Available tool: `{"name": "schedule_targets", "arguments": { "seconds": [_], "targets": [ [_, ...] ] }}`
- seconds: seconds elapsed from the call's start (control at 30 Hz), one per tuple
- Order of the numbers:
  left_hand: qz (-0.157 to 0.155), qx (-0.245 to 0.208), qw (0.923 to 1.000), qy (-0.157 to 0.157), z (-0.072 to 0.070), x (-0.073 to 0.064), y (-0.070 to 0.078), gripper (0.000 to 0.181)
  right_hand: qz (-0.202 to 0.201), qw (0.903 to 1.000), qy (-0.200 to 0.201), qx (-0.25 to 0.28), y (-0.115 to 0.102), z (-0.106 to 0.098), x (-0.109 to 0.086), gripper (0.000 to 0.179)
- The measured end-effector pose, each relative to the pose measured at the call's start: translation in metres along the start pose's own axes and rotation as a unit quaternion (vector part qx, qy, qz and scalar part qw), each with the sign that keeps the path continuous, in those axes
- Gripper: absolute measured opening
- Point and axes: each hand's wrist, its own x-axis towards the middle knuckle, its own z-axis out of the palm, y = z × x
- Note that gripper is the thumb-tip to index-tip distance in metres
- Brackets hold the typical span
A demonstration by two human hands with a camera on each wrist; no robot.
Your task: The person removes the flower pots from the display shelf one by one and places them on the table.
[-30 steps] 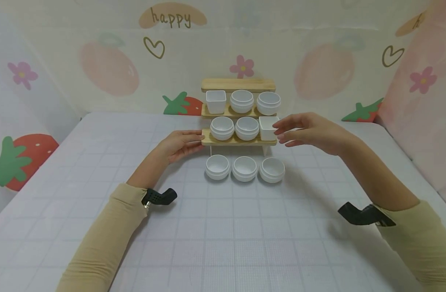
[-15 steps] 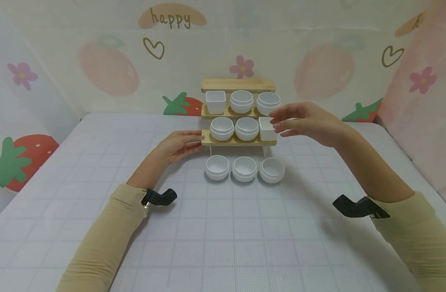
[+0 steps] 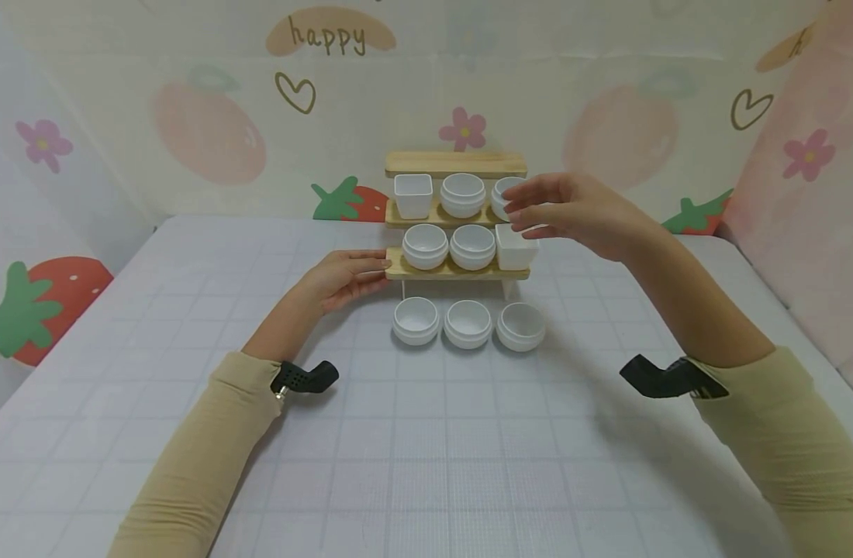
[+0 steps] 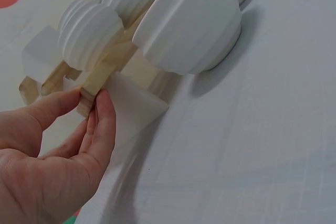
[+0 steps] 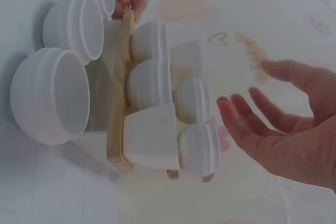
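My left hand [image 3: 346, 280] pinches the left end of the lowest wooden board [image 4: 100, 77] of a tiered stand, thumb above and fingers below in the left wrist view. That board bears two round white bowls and a square white cup [image 3: 516, 254]. On the middle board sit another square cup [image 3: 412, 198] and two round bowls. My right hand [image 3: 576, 213] hovers around the stand's right side with relaxed, parted fingers and holds nothing. In the head view its fingertips partly cover the right-hand bowl [image 3: 500, 194]; the right wrist view shows them apart from the bowls.
The stand's top board [image 3: 456, 163] bears nothing. Three round white bowls stand in a row on the table before the stand, the middle one [image 3: 468, 325] among them. A printed cloth backdrop [image 3: 426, 85] rises behind.
My right hand has moved up and to the left, from beside the lower square cup to near the middle board's right bowl. My left hand stays at the board's end.
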Motion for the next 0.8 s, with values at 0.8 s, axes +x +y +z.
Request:
{"name": "schedule_targets", "arguments": {
  "seconds": [0.8],
  "targets": [
    [0.005,0.006,1.0000,0.005,0.000,0.001,-0.001,0.054,0.020,0.9987,0.035,0.033,-0.020,0.013,0.029,0.048]
  ]
}}
